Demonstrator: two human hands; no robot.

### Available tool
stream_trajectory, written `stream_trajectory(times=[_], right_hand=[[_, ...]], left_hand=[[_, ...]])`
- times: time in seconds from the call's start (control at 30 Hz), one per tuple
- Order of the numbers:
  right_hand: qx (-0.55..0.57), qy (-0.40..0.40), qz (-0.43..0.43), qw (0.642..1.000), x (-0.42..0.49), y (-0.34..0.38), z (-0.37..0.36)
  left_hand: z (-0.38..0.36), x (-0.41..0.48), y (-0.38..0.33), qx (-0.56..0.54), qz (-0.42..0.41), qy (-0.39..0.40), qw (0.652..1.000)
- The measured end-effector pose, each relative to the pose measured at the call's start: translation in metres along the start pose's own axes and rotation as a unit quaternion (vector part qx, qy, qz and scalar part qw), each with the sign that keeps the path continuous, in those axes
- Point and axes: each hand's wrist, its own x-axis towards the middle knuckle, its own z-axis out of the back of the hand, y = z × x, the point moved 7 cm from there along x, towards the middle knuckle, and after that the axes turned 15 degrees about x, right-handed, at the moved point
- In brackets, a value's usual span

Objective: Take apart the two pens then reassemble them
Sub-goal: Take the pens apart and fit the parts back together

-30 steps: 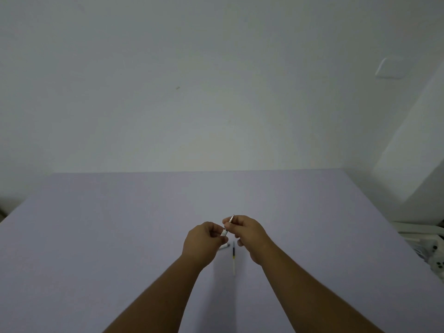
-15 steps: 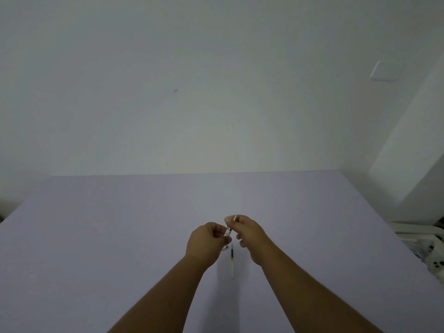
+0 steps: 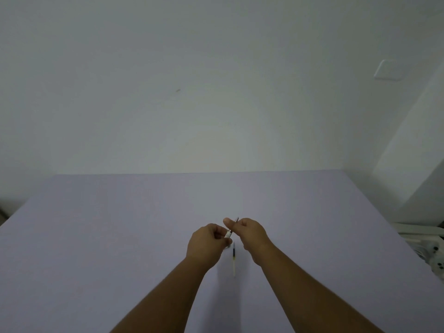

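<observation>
Both hands meet above the middle of the lilac table (image 3: 120,236) and share one pen (image 3: 228,233). My left hand (image 3: 207,243) pinches its white barrel end. My right hand (image 3: 249,233) grips the other end, and the thin metal tip pokes out above its fingers. Most of the pen is hidden inside the fingers. A loose ink refill (image 3: 233,259), dark at the far end and pale at the near end, lies on the table just below and between the hands. Something small lies under my left hand, mostly hidden.
A white wall rises behind the table, with a switch plate (image 3: 389,69) at upper right. White objects (image 3: 430,248) sit beyond the table's right edge.
The hands have stayed together on the pen, with small finger shifts. The view has drifted slightly. The refill lies in the same place.
</observation>
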Motion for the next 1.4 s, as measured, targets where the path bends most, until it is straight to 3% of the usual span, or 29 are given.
stream_trajectory(times=[0.13,0.27,0.4,0.57,0.7,0.83,1.13,1.23,1.4], right_hand=[[0.052,0.036,0.003,0.998,-0.001,0.000,-0.002],[0.004,-0.005,0.000,1.000,0.001,0.000,0.003],[0.065,0.035,-0.004,0.997,0.001,0.002,0.000],[-0.002,-0.001,0.000,1.000,0.003,0.004,0.005],[0.046,0.044,-0.003,0.998,0.005,0.001,0.000],[0.014,0.012,-0.007,1.000,0.007,0.001,0.002],[0.044,0.023,0.006,0.999,0.007,0.005,-0.002],[0.048,0.007,0.004,0.999,0.009,0.006,-0.004],[0.042,0.010,-0.001,0.999,0.015,0.005,-0.006]], left_hand=[[0.002,0.002,0.000,-0.002,0.003,-0.002,1.000],[-0.001,0.002,-0.002,0.008,-0.005,0.003,1.000],[0.001,0.004,-0.002,-0.004,0.001,-0.001,1.000],[-0.002,0.007,-0.004,0.017,-0.008,0.004,1.000],[-0.002,0.011,-0.002,0.012,-0.005,0.000,1.000],[-0.005,0.012,-0.002,0.023,-0.010,0.004,1.000],[-0.003,0.010,-0.001,0.037,0.000,-0.026,0.999],[-0.002,0.011,0.001,0.008,0.013,-0.027,1.000],[-0.005,0.016,0.013,-0.104,0.050,0.045,0.992]])
